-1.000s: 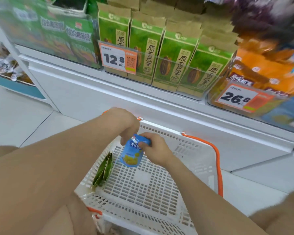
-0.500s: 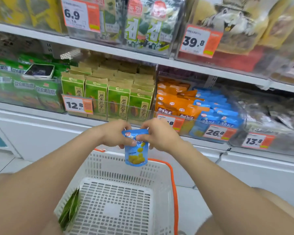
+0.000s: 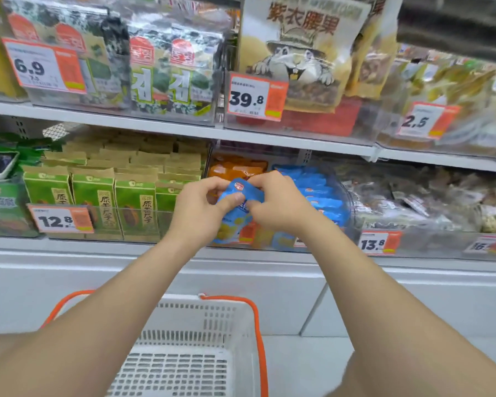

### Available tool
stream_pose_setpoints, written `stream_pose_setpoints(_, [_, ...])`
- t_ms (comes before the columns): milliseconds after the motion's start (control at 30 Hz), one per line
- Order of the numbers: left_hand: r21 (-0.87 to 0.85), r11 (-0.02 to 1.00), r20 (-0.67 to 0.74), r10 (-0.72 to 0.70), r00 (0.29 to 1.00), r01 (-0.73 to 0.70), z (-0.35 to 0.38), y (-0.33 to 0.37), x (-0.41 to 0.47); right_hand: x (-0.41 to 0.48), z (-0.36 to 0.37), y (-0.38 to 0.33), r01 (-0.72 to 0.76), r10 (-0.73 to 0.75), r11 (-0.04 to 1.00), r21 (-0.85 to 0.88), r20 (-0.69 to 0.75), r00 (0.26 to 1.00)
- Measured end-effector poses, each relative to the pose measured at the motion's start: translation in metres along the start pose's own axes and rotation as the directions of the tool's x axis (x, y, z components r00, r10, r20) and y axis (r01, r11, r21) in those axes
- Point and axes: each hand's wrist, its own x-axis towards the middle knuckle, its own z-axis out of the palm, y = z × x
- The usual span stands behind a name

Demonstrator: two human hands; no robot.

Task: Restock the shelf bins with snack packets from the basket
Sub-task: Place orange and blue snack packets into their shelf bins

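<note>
A small blue snack packet (image 3: 235, 202) with yellow pieces printed on it is held up between both hands, in front of the clear shelf bin (image 3: 338, 224) of orange and blue packets. My left hand (image 3: 196, 209) pinches its top left corner with thumb and fingers. My right hand (image 3: 275, 202) grips its top right edge. The packet's lower half hangs in front of the bin's clear front wall. Below my forearms stands the white slotted basket (image 3: 201, 319) with orange handles.
Left of that bin are rows of green and brown paper packets (image 3: 135, 196) behind a 12.8 price tag. To the right is a bin of dark mixed snacks (image 3: 430, 202). The upper shelf (image 3: 155, 124) carries seaweed packs and nut bags. A white cabinet front runs below.
Both hands lifted the blue packet out of the basket and up to the bin of orange and blue packets. The view tilted upward, showing more of the shelves.
</note>
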Motion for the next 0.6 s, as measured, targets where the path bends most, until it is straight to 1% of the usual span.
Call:
stream_pose_setpoints(33, [0.006,0.999,-0.044,0.034,0.998,-0.034,0.005,0.004,0.002,0.0,-0.005,0.004,0.006,-0.006,1.0,-0.01,-0.035,0.999])
stream_pose_setpoints(100, [0.088,0.993,-0.12,0.094,0.988,-0.084,0.016,0.013,0.003,0.001,-0.017,0.013,0.002,-0.006,1.0,-0.026,-0.144,0.99])
stream_pose_setpoints(133, [0.137,0.986,-0.142,0.111,0.984,-0.091,0.02,0.016,0.004,0.001,-0.024,0.016,0.0,-0.003,1.0,-0.013,-0.237,0.972])
stream_pose_setpoints(167, [0.188,0.977,-0.145,0.127,0.981,-0.099,0.024,0.017,0.006,-0.001,-0.031,0.02,0.01,-0.01,1.0,-0.002,-0.347,0.938])
stream_pose_setpoints(233, [0.321,0.934,-0.076,0.19,0.979,-0.157,0.031,0.016,0.012,-0.005,-0.043,0.029,0.028,-0.038,0.999,-0.026,-0.545,0.838])
stream_pose_setpoints(300, [0.468,0.847,0.061,0.253,0.966,-0.251,0.032,0.011,0.018,-0.008,-0.048,0.039,0.009,-0.065,0.996,-0.088,-0.656,0.752])
stream_pose_setpoints(333, [0.52,0.806,0.127,0.256,0.958,-0.284,0.035,0.009,0.022,-0.009,-0.051,0.047,-0.017,-0.067,0.993,-0.115,-0.684,0.727])
stream_pose_setpoints(400, [0.581,0.751,0.246,0.206,0.947,-0.314,0.041,0.01,0.028,-0.007,-0.053,0.063,-0.085,-0.051,0.984,-0.158,-0.698,0.714])
stream_pose_setpoints(467, [0.616,0.712,0.348,0.138,0.927,-0.337,0.049,0.01,0.033,-0.005,-0.053,0.077,-0.145,-0.019,0.972,-0.186,-0.675,0.738])
stream_pose_setpoints(533, [0.647,0.659,0.433,0.095,0.897,-0.382,0.057,0.011,0.039,-0.002,-0.051,0.086,-0.159,0.008,0.972,-0.175,-0.649,0.76])
stream_pose_setpoints(600, [0.665,0.61,0.495,0.073,0.866,-0.431,0.065,0.012,0.047,0.002,-0.049,0.091,-0.164,0.033,0.976,-0.145,-0.644,0.764])
